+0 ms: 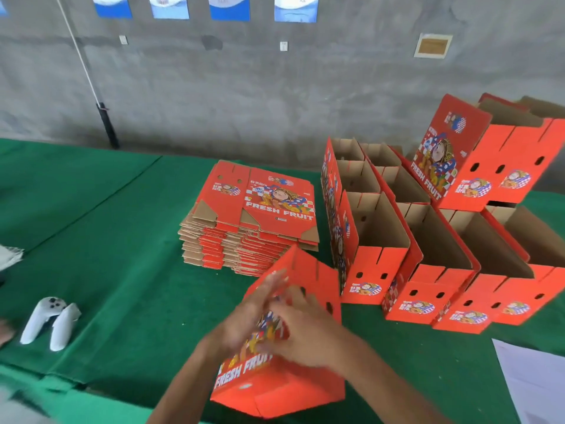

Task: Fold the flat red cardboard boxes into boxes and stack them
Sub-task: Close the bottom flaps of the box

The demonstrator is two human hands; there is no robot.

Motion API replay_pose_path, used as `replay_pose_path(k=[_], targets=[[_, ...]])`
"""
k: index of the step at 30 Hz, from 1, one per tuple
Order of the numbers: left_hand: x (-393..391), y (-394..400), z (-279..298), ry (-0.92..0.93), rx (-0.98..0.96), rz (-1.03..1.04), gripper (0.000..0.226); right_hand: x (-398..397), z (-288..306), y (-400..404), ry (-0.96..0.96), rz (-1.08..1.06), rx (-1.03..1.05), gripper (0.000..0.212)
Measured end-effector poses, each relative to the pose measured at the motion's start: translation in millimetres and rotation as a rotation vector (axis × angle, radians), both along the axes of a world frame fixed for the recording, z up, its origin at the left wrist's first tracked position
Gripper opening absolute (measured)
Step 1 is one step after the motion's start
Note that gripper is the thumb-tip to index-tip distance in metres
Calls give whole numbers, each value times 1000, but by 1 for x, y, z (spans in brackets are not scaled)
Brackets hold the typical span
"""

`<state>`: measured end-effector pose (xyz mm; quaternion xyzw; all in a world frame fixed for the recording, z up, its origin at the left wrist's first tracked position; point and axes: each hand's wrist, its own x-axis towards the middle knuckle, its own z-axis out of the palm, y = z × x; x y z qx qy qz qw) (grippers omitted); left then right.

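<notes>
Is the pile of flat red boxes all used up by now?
No, a tall stack of flat boxes sits on the green table, behind the box that both hands are working on.

A half-folded red box (293,341) tilts before the flat stack (247,221), folded boxes (428,255) stacked right.

— We get soft, even daylight here, no harsh glare, only faint shadows under the folded boxes (428,264).

— We see both hands (275,319) smeared by motion blur, and the wall (275,87) lines bow toward the wide-angle edges.
</notes>
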<state>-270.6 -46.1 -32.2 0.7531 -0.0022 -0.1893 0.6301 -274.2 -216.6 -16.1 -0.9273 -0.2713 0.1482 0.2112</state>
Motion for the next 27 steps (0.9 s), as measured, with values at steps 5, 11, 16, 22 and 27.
replay_pose_path(k=[5,11,16,22,27], targets=[[15,-33,-9,-83,138,50,65,-11,-23,-2,-245,-212,173,50],[25,-44,-35,-149,377,85,57,6,-31,-33,-87,-450,-134,50],[27,-51,-44,-104,296,150,72,17,-27,-36,90,-399,-185,70],[16,-35,-41,-102,32,190,63,-4,-10,-40,245,-273,49,68],[12,-25,-17,-58,-149,297,86,-47,-6,-24,-139,-224,9,61]])
